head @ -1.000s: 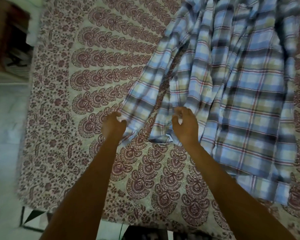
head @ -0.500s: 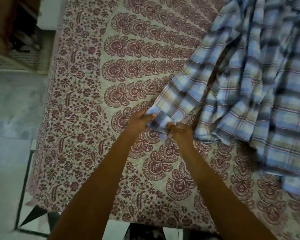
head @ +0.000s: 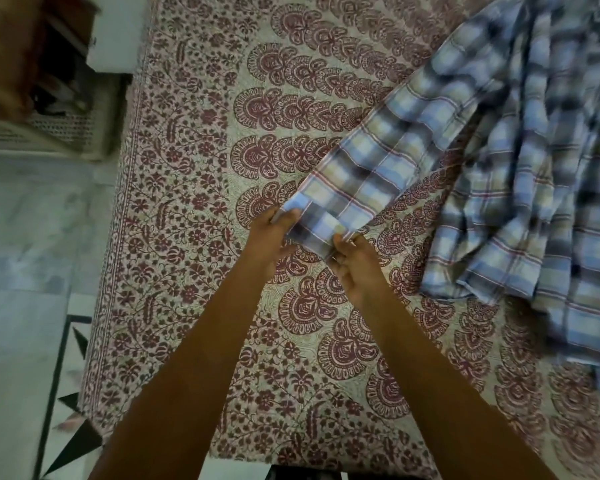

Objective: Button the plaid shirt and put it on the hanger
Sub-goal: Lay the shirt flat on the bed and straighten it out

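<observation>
The plaid shirt [head: 499,161] is soft woven cloth, matt and creased — blue, cream and dark checks with thin red lines. The bed [head: 194,202] wears a printed cotton cover, matt, in maroon on cream. The floor [head: 25,237] beside it looks like polished stone — smooth, faintly glossy.

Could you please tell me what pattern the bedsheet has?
The cream cotton bedsheet bears maroon paisley and floral prints, seen in the head view.
</observation>
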`<state>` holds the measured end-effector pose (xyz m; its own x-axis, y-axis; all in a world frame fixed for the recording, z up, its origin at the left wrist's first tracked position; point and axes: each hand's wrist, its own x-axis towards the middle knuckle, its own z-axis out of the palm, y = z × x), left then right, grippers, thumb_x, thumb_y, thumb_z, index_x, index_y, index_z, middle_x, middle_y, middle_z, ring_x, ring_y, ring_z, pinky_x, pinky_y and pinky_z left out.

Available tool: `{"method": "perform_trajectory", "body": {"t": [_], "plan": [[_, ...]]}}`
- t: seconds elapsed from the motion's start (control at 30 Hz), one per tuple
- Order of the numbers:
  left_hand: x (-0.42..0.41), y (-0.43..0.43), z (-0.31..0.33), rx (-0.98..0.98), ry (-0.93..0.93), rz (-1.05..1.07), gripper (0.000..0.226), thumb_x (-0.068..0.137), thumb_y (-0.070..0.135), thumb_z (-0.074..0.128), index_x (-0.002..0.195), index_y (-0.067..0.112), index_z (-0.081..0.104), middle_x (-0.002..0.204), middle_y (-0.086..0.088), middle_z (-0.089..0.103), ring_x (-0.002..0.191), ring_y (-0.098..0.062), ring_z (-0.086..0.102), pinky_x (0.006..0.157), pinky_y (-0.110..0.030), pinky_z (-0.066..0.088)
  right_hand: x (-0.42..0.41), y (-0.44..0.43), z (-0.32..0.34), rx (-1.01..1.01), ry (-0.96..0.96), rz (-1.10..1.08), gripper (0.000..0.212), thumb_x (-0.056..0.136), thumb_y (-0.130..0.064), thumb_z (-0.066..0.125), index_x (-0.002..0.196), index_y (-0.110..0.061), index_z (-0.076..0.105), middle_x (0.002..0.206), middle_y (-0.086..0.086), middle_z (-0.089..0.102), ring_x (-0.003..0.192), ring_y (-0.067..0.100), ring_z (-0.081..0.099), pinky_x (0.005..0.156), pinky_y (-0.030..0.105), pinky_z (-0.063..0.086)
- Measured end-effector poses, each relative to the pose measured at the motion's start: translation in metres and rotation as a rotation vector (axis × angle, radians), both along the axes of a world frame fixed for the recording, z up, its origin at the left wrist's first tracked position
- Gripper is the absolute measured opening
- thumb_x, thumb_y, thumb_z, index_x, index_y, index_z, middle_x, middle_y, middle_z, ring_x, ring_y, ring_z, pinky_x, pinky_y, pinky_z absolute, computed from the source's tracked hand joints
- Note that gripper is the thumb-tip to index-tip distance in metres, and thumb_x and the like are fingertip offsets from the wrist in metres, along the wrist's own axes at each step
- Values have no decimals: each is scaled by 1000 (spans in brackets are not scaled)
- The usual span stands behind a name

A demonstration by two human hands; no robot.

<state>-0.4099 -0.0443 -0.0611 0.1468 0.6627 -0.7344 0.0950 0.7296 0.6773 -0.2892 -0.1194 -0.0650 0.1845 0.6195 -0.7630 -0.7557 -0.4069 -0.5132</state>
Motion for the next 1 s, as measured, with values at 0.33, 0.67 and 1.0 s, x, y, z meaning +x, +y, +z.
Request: {"method": "perform_trajectory", "body": {"t": [0.33, 0.67, 1.0], "plan": [[-7, 19, -4, 198, -193, 352, 32, 90, 8, 55, 121, 10, 49, 114, -8, 61, 93, -23, 64, 63, -30, 58, -16, 28, 2, -14, -301, 131, 18, 89, -1, 54, 101, -10, 63, 82, -2, 63, 67, 8, 54, 62, 19, 48], [-46, 76, -44, 355, 627, 287, 42, 82, -1, 61, 119, 0, 42, 118, -18, 56, 102, -27, 57, 75, -23, 44, 20, 36, -29, -143, -411, 169, 15, 87, 1, 56, 99, -4, 63, 90, 5, 63, 78, 14, 58, 68, 20, 47], [-51, 76, -54, 560, 976, -435, 30, 90, 2, 49, 117, 2, 61, 119, -29, 55, 100, -45, 56, 85, -46, 46, 38, 27, -45, -188, -454, 177, 18, 89, 3, 50, 99, -5, 62, 109, 13, 63, 91, 20, 58, 82, 31, 49]]}}
